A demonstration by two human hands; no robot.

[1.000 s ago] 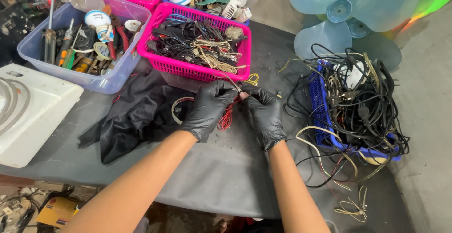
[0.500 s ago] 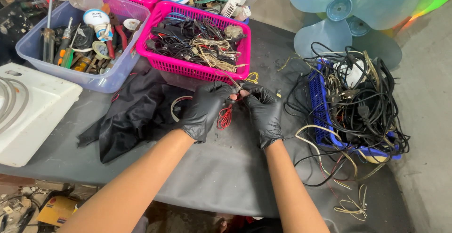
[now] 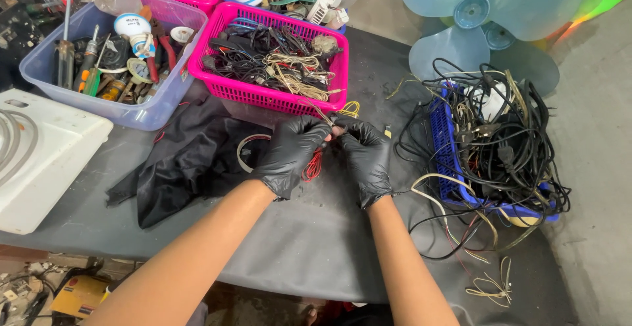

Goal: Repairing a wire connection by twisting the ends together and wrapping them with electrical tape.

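Left hand (image 3: 289, 156) and right hand (image 3: 368, 158) fingers pinched on red wire (image 3: 313, 166), just beside pink basket (image 3: 263, 95) rim

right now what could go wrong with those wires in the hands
The red wire bundle hangs loose under the left hand and may snag on the black cloth. Both hands, right hand included, pinch thin strands beside the pink basket, whose stray yellow wire could tangle in.
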